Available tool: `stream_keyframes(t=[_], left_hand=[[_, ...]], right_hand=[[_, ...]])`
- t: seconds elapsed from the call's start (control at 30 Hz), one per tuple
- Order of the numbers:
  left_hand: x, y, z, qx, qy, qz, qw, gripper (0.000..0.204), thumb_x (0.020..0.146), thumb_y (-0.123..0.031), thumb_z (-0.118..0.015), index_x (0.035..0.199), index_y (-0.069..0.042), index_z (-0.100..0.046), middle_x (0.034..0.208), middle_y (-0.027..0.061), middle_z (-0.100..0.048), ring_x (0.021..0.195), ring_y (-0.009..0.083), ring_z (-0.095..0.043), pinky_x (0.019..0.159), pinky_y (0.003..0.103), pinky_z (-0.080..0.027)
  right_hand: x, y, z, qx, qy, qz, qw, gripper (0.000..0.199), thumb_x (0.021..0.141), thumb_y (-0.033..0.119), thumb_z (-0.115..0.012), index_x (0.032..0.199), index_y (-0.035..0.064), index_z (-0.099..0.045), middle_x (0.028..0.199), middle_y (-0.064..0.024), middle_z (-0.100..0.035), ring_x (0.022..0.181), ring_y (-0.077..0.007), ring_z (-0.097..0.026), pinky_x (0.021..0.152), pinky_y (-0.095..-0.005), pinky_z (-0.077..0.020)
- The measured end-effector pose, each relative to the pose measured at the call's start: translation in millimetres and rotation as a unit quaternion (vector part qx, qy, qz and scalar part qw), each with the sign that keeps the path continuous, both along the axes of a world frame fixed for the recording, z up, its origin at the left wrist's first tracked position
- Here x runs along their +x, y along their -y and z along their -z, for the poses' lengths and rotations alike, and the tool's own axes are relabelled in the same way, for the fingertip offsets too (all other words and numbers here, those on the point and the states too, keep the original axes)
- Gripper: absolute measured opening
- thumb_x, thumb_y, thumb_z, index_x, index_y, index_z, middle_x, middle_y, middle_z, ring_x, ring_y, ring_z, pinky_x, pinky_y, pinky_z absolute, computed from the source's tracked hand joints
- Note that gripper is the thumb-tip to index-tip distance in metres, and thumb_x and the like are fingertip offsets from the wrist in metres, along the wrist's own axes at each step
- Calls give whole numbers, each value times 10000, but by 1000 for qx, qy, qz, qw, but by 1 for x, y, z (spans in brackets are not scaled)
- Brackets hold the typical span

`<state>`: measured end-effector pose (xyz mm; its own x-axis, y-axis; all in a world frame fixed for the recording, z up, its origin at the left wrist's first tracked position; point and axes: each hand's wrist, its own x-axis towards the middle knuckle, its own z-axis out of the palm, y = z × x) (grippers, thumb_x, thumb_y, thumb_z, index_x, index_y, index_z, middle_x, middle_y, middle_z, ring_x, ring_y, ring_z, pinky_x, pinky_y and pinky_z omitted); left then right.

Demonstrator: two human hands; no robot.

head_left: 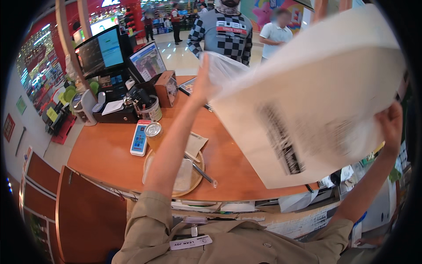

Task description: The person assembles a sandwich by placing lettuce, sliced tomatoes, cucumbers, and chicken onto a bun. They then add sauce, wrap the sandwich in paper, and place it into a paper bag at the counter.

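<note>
A large off-white bag [246,119] with dark print, smeared by motion, is raised above the right half of the counter. My left hand [203,86] is closed at its upper left edge, thumb up, with some fingers hidden behind the bag. At the lower right edge, my right hand [390,125] grips the bag between bent fingers. Below my left forearm a round wooden tray [196,179] sits on the counter. On or beside it are a lidded cup of amber drink [154,136], a brown paper packet [195,144] and a wrapped dark straw [205,173].
A white payment terminal [140,138] lies on the wooden counter [101,145], left of the cup. Behind it are a monitor [103,50], a pen tub [153,111] and a cardboard box [166,89]. Across the counter stand a person in a checkered shirt [224,37] and another in white [273,35].
</note>
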<state>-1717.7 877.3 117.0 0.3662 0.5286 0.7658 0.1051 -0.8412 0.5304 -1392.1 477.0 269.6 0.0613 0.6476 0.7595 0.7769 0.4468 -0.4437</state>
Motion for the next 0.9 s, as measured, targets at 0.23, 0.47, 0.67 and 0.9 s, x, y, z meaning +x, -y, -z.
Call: stream_keyframes(t=[0.23,0.47,0.67,0.9], left_hand=[[-15,34,27,-260,-9,236,936,1037,570,-3,-657,1421,-51,-65,1448,186,-180,1334,284,-196,1043,313,-257],[-83,51,14,-279,-26,224,933,1047,564,31,-652,1434,-113,-87,1454,139,-173,1325,232,-202,1040,294,-236],[-99,42,13,-226,1,141,964,1001,571,81,-583,1434,-123,-119,1430,144,-249,1301,225,-262,1007,277,-282],[-84,19,-1,-161,142,75,974,903,610,115,-503,1422,-130,-192,1435,123,-255,1254,209,-337,935,266,-371]], right_hand=[[58,-162,45,-94,-318,-134,934,327,889,62,-419,1203,-14,-468,1136,-97,-557,1002,-171,-551,915,-311,-413],[7,-228,134,-159,-237,-95,954,234,814,21,-587,1042,-1,-539,1003,-64,-605,887,-132,-569,802,-271,-453],[46,-140,121,-67,-226,-118,965,308,832,23,-548,1130,-11,-480,1036,-97,-592,934,-139,-560,799,-267,-446],[6,-9,85,-201,-81,-100,971,324,790,-41,-568,1106,1,-510,1024,-92,-588,949,-194,-563,847,-321,-458]])
